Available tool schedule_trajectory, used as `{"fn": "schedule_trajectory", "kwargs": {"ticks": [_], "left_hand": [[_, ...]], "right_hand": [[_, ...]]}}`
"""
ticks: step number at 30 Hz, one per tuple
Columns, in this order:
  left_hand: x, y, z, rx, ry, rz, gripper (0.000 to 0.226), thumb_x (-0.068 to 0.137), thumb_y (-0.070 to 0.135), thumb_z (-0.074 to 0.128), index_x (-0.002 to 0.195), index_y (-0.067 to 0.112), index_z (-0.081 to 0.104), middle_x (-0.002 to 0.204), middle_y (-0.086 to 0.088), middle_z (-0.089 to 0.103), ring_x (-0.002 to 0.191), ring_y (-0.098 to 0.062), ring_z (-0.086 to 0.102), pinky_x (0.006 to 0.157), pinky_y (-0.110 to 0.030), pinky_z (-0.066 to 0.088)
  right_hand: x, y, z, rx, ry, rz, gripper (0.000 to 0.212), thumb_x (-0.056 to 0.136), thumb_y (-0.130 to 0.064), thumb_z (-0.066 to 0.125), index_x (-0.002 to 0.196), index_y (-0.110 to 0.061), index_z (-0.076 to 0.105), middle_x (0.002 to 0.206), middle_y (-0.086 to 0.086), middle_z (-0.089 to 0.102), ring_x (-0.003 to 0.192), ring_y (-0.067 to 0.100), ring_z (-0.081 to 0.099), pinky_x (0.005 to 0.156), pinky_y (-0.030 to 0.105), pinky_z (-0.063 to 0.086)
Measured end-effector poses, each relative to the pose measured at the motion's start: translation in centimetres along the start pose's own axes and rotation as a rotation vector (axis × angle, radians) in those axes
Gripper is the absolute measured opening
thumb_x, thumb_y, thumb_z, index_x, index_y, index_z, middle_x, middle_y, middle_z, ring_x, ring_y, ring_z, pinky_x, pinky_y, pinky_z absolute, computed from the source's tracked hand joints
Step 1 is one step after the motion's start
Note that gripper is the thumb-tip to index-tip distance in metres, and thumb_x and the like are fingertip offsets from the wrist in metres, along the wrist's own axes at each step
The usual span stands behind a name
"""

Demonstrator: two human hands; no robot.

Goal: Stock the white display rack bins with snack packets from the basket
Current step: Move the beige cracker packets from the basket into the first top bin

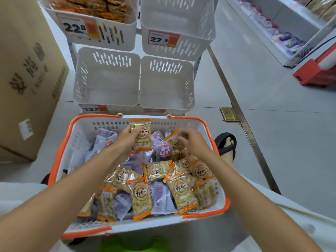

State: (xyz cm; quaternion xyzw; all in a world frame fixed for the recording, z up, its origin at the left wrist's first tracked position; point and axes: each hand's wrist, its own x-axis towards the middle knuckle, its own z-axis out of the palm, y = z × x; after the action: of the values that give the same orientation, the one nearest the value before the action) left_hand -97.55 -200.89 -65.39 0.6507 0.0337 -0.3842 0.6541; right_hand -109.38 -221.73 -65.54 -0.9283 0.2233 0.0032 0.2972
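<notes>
While your left hand [126, 142] grips a clear orange-edged snack packet [143, 138], fingers and thumb curled round its lower half, the packet stands upright over the far end of the white plastic basket with orange rim [54, 166]. Your right hand [193, 143] is just beside it, fingertips pinching a second orange-edged packet [172, 138]; that one is motion-blurred. Loose orange-edged packets [182, 192] and purple-and-white packets [162, 151] lie mixed in the basket under both hands. Just beyond the basket sit the lower-left white slotted plastic bin [107, 91] and the lower-right white slotted bin [166, 91], side by side and touching. Above them, the upper-left white bin [116, 36], tagged 22.8, holds orange packs, and the upper-right white bin [183, 46] is tagged 27.5. A brown cardboard box [27, 73] stands left of the rack.
</notes>
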Motion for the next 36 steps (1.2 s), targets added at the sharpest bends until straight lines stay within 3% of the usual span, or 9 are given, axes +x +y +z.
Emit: {"fn": "schedule_trajectory", "kwargs": {"ticks": [6,10,15,18,20,25,28,31,36], "left_hand": [[-2.0,-0.2,0.9,0.142,-0.257,0.029,0.049,0.088,0.019,0.072,0.131,0.021,0.047,0.116,-0.007,0.067,0.099,-0.022,0.071,0.078,-0.038,0.061],[-1.4,-0.4,-1.1,0.197,-0.031,0.136,0.054,0.083,0.005,0.076,0.130,0.009,0.049,0.116,-0.008,0.068,0.100,-0.017,0.067,0.076,-0.024,0.056],[-1.4,0.4,-4.0,0.206,-0.034,0.137,0.060,0.079,0.006,0.080,0.125,0.022,0.044,0.113,0.000,0.066,0.100,-0.017,0.067,0.085,-0.032,0.056],[-1.5,0.9,-4.5,0.168,-0.032,0.123,0.062,0.081,0.002,0.077,0.127,0.025,0.042,0.113,-0.001,0.067,0.098,-0.018,0.068,0.078,-0.032,0.058],[-1.4,1.6,-4.9,0.152,-0.013,0.148,0.067,0.082,0.001,0.076,0.136,0.021,0.042,0.121,-0.007,0.067,0.096,-0.018,0.070,0.068,-0.030,0.059],[-1.4,5.3,-4.3,0.089,-0.064,0.126,0.056,0.091,-0.003,0.063,0.135,0.024,0.041,0.118,-0.004,0.066,0.105,-0.025,0.068,0.075,-0.039,0.057],[-1.7,9.2,-3.0,-0.117,-0.166,0.066,0.019,0.101,0.009,0.044,0.109,0.018,0.060,0.107,-0.013,0.071,0.086,-0.024,0.073,0.066,-0.042,0.060],[-1.3,12.5,-3.1,-0.065,-0.227,0.142,0.028,0.103,0.036,0.047,0.109,0.016,0.064,0.089,-0.006,0.075,0.072,-0.015,0.073,0.055,-0.027,0.058],[0.5,18.9,-6.5,0.096,-0.263,0.312,0.028,0.098,0.022,0.057,0.124,0.012,0.057,0.116,-0.014,0.071,0.103,-0.025,0.070,0.083,-0.033,0.060]], "right_hand": [[0.1,-7.6,-1.0,0.449,-0.073,-0.112,0.008,0.093,-0.018,0.066,0.090,-0.011,0.067,0.085,0.005,0.066,0.077,0.012,0.061,0.070,0.024,0.050],[-0.2,-7.2,2.1,0.274,-0.153,-0.035,0.031,0.095,-0.019,0.062,0.124,-0.010,0.058,0.111,0.003,0.061,0.102,0.020,0.060,0.092,0.035,0.051],[-2.3,-4.5,6.1,-0.259,-0.643,-0.179,0.048,0.093,-0.013,0.058,0.139,-0.015,0.049,0.121,0.011,0.059,0.108,0.029,0.055,0.089,0.039,0.047],[-1.7,-4.3,5.9,-0.275,-0.537,-0.236,0.005,0.081,-0.004,0.059,0.083,-0.008,0.058,0.079,0.012,0.054,0.074,0.027,0.050,0.071,0.045,0.045],[-0.5,-5.3,3.5,-0.015,-0.351,-0.147,0.020,0.083,-0.003,0.061,0.068,-0.013,0.050,0.065,0.000,0.049,0.062,0.016,0.047,0.065,0.039,0.043],[3.2,-10.9,-2.9,0.684,-0.149,-0.032,0.012,0.092,-0.016,0.067,0.100,-0.006,0.068,0.086,0.003,0.067,0.075,0.008,0.063,0.065,0.018,0.050],[6.0,-13.9,-2.5,0.624,-0.148,-0.061,0.020,0.092,-0.020,0.067,0.110,-0.011,0.063,0.093,-0.001,0.068,0.080,0.008,0.065,0.068,0.020,0.054],[8.8,-17.1,-2.3,0.645,-0.094,-0.035,0.035,0.089,-0.029,0.072,0.115,-0.014,0.055,0.104,0.003,0.064,0.087,0.013,0.065,0.073,0.030,0.057],[13.1,-22.4,-5.2,0.692,-0.276,-0.086,0.038,0.095,-0.040,0.061,0.120,-0.011,0.063,0.109,0.006,0.071,0.097,0.015,0.070,0.083,0.030,0.057]]}}
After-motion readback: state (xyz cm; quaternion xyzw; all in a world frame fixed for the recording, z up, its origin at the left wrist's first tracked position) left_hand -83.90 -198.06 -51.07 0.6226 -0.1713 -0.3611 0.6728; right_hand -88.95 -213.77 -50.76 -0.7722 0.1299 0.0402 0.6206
